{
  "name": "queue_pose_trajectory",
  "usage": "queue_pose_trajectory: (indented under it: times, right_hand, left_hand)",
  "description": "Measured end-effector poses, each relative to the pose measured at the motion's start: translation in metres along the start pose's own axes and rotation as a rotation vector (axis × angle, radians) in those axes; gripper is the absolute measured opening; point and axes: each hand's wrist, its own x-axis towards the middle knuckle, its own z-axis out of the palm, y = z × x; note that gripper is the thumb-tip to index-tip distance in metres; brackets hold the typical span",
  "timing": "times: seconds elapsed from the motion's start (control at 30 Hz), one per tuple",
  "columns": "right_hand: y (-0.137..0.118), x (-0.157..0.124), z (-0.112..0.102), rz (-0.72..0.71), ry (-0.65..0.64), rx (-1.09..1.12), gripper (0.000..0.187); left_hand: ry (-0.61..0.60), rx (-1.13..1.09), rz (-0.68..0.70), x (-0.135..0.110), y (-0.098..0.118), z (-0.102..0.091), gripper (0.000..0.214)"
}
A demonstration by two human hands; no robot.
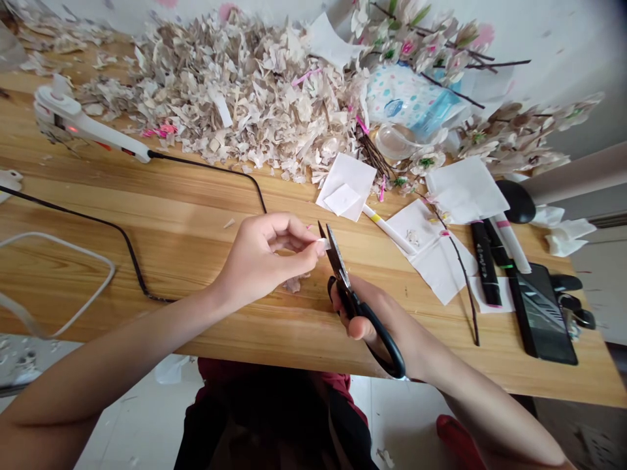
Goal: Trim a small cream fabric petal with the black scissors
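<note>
My left hand [274, 251] pinches a small whitish petal-like piece [323, 243] between thumb and fingertips. Black-handled scissors [360, 303] are in my right hand [386, 320], thumb and fingers through the loops. Their blades point up and away, slightly parted, with the piece's edge at or between them; I cannot tell if they touch it. Below my left fingers, a few pale scraps [292, 284] lie on the wooden table [196, 254].
A big heap of pale petal scraps [235, 85] lines the back. A glue gun [93, 127] with a black cord lies left. At right are white paper squares [455, 189], a flower twig [463, 274], black markers [484, 261] and a phone [543, 316].
</note>
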Motion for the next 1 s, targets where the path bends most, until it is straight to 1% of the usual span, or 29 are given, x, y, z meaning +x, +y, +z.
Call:
queue_pose_trajectory:
  times: [0.27, 0.47, 0.57, 0.67, 0.73, 0.83, 1.0]
  right_hand:
    - [-0.002, 0.002, -0.002, 0.022, 0.007, -0.005, 0.062]
    - [-0.002, 0.003, -0.003, 0.026, 0.056, 0.012, 0.060]
    - [0.000, 0.005, -0.001, 0.056, 0.116, 0.113, 0.053]
    - [-0.001, 0.011, 0.001, 0.113, 0.257, 0.254, 0.039]
    - [-0.001, 0.016, 0.001, 0.125, 0.322, 0.335, 0.033]
    - [0.000, 0.020, 0.000, 0.116, 0.327, 0.401, 0.033]
    - [0.004, 0.020, 0.002, 0.098, 0.315, 0.349, 0.030]
  left_hand:
    - [-0.019, 0.001, -0.014, 0.003, 0.003, -0.003, 0.013]
    - [-0.049, -0.013, -0.042, 0.006, 0.004, -0.006, 0.014]
    - [-0.101, -0.002, -0.057, 0.007, 0.001, -0.006, 0.015]
    - [-0.180, 0.050, -0.069, 0.005, -0.003, -0.004, 0.014]
    - [-0.222, 0.089, -0.077, 0.004, -0.005, -0.001, 0.013]
    - [-0.250, 0.120, -0.072, 0.002, -0.006, 0.003, 0.009]
    - [-0.267, 0.170, -0.063, 0.001, -0.007, 0.005, 0.008]
